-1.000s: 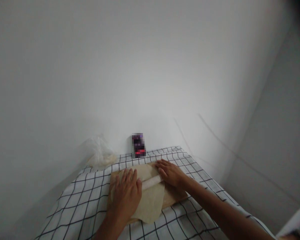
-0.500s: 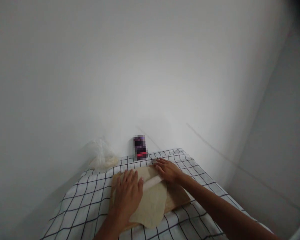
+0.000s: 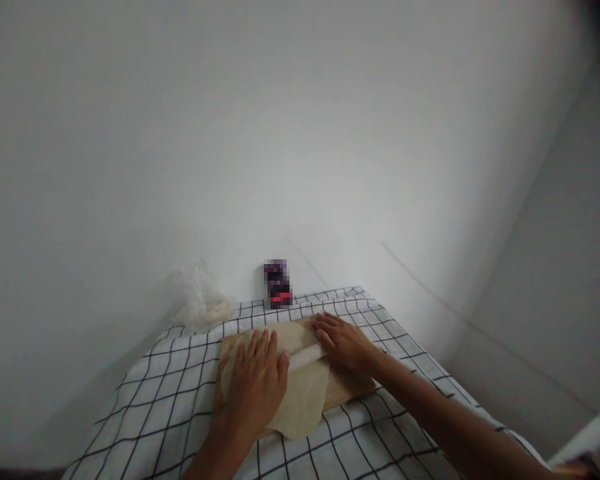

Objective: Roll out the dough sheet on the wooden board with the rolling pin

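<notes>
Crosswise, rolling pin (image 3: 305, 357) on dough (image 3: 301, 403), beneath left hand (image 3: 259, 379) and right hand (image 3: 345, 341), both outspread

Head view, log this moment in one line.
left hand: open over rolling pin | right hand: open over pin's right end | dough sheet: under pin, on board

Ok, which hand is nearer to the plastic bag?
Left: the left hand is nearer the camera and somewhat right of the plastic bag; the right hand is farther to its right.
</notes>
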A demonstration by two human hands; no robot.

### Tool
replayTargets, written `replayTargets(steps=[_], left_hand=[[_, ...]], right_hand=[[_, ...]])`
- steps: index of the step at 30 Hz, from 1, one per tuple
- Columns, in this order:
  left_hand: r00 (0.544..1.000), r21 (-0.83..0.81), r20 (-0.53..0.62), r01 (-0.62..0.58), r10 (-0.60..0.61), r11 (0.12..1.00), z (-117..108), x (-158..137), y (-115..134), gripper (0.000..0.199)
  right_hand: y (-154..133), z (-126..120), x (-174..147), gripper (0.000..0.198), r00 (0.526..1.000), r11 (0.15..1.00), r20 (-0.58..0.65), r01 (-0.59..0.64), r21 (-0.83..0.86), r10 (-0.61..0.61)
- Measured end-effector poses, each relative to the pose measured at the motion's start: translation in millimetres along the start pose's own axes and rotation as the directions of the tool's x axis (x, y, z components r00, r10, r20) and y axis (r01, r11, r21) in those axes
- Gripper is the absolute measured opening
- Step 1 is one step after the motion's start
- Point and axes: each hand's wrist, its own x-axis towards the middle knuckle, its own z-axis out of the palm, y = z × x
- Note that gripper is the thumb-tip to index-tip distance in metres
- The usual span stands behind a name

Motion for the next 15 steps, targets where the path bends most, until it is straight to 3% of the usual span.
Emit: replayTargets(steps=[5,8,12,15], left_hand=[[0.989,-0.056,-0.108,-0.112,0.106,0.992,7.2,-28.8,5.9,0.050],[0.983,-0.058,-0.131,-0.135,0.127,0.989,11.8,-34.2,6.4,0.050],[0.995,-0.006,-0.077,-0.057,0.056,0.998,16.1,-11.7,-3.4,0.048],[0.997,0.050,-0.077,0.013,-0.009,0.999,16.1,12.0,-13.9,0.045]], right_hand=[[-14.2,-1.7,-45.8,0.054,0.995,0.999,-0.093,-0.019,0.031,0.022],[-15.0,-2.0,-51.2,0.055,0.996,0.999,-0.085,-0.027,0.046,0.031],[-10.5,-3.4,-11.9,0.054,0.999,1.000,-0.037,-0.019,-0.001,0.019],[-6.8,-3.1,30.1,0.051,0.992,0.992,0.020,-0.121,-0.032,0.122]])
